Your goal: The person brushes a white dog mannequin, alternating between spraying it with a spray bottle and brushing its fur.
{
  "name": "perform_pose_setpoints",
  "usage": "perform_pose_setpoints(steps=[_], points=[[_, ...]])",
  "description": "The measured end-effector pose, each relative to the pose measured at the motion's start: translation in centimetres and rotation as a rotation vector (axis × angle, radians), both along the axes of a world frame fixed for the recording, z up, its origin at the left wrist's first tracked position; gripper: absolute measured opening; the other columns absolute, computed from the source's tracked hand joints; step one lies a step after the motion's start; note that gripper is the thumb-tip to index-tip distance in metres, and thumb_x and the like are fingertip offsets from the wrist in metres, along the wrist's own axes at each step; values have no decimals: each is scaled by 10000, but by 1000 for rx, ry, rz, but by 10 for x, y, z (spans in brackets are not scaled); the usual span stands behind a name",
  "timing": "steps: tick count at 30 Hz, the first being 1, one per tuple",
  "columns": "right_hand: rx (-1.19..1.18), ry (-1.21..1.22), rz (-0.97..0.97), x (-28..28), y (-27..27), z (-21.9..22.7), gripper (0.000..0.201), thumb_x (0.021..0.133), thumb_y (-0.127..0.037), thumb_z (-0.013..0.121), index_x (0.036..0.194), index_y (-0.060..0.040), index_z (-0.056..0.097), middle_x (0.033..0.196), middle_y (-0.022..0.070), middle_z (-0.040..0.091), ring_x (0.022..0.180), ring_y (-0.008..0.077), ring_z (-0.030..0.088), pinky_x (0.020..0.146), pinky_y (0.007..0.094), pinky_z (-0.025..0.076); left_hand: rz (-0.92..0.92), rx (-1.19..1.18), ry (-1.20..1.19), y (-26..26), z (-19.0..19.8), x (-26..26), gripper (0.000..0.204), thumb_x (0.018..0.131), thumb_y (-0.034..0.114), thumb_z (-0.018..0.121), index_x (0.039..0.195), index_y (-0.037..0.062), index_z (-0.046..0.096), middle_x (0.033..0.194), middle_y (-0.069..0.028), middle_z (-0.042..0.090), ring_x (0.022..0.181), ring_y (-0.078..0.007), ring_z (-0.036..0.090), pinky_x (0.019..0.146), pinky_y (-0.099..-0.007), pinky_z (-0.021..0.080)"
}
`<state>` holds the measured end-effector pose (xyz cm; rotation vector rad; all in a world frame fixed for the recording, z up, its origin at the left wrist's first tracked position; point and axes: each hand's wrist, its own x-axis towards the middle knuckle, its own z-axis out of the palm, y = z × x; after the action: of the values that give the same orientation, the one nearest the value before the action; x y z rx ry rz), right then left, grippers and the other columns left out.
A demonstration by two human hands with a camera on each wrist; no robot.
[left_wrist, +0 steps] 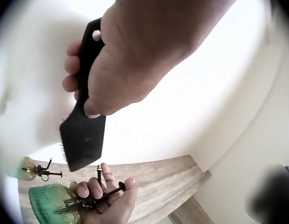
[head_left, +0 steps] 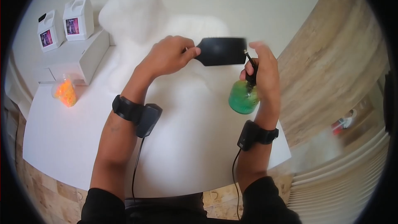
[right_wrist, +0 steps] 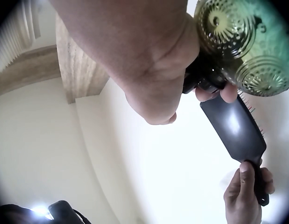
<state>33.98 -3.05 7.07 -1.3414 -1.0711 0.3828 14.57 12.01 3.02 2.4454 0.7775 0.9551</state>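
Observation:
My left hand grips a black paddle hairbrush by its handle, with its smooth back toward the head view. Bristles show along one edge of the brush in the left wrist view. At the right, my right hand holds a green and yellow glass spray bottle by its black pump neck. Its fingers curl round the neck, and the bottle's thin nozzle points toward the brush's far end. Embossed round patterns cover the bottle in the right wrist view. Behind the brush lies a large white, soft-looking shape.
Two white labelled jugs stand on a white box at the back left. A clear cup of orange and yellow bits sits on the white table. Wood-patterned panelling rises at the right.

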Motion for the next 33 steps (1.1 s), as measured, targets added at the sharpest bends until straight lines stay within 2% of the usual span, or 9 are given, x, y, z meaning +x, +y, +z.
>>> perform_pose_setpoints(steps=[5, 7, 13, 17, 20, 23, 27, 32, 33], points=[[-17, 9, -12, 2, 4, 0, 475, 986, -424, 531, 1115, 30, 577, 588, 36, 452, 469, 167, 517, 488, 309, 429, 65, 51, 132, -3, -6, 7, 319, 976, 336, 619, 864, 62, 740, 783, -144, 708, 782, -355, 675, 704, -470, 522], [-5, 12, -18, 7, 6, -1, 472, 981, -423, 535, 1113, 28, 579, 584, 37, 450, 471, 167, 519, 489, 304, 425, 23, 57, 318, -4, -4, 4, 314, 971, 336, 626, 857, 68, 742, 790, -151, 709, 783, -363, 676, 707, -471, 523], [-12, -13, -13, 5, 7, -1, 459, 979, -421, 536, 1091, 21, 585, 577, 33, 446, 465, 169, 518, 489, 306, 424, -102, -9, 555, -8, -13, 4, 286, 959, 315, 669, 830, 70, 739, 751, -138, 700, 718, -344, 654, 670, -442, 507], [-62, -34, 14, -1, 4, 0, 453, 991, -422, 526, 1083, 18, 585, 579, 33, 453, 470, 167, 524, 491, 308, 422, -95, 89, 300, -7, -10, 2, 294, 975, 317, 652, 851, 64, 738, 738, -132, 697, 714, -345, 654, 664, -442, 507], [-167, -102, 57, -4, 2, 1, 458, 1018, -429, 501, 1077, 18, 581, 585, 35, 466, 479, 160, 537, 506, 302, 425, 38, 166, 38, -4, -11, 6, 313, 995, 337, 627, 891, 58, 725, 705, -145, 672, 685, -357, 641, 623, -449, 489], [-195, -123, 49, -8, 1, 5, 464, 1020, -436, 501, 1072, 18, 577, 586, 33, 465, 481, 160, 537, 513, 304, 428, 172, 122, 25, -3, -6, 9, 315, 983, 344, 612, 844, 79, 711, 753, -142, 692, 754, -374, 664, 665, -491, 511], [-174, -115, 45, -6, 0, 7, 471, 1022, -444, 502, 1067, 19, 573, 583, 33, 462, 474, 159, 532, 511, 307, 426, 182, 121, 54, -1, -9, 7, 320, 981, 343, 615, 830, 78, 713, 759, -136, 697, 756, -376, 666, 669, -492, 514], [-163, -132, 50, -3, 1, 7, 468, 1020, -445, 502, 1031, 17, 570, 566, 32, 449, 462, 159, 529, 492, 301, 422, -123, 72, 335, -2, -13, 3, 280, 975, 331, 662, 891, 77, 743, 782, -138, 709, 757, -356, 663, 691, -450, 521], [-163, -132, 51, -3, 0, 8, 468, 1020, -445, 502, 1031, 17, 570, 566, 32, 449, 462, 159, 529, 492, 301, 422, -122, 71, 336, -4, -13, 4, 280, 975, 331, 662, 891, 77, 743, 782, -138, 709, 757, -356, 663, 691, -450, 521]])
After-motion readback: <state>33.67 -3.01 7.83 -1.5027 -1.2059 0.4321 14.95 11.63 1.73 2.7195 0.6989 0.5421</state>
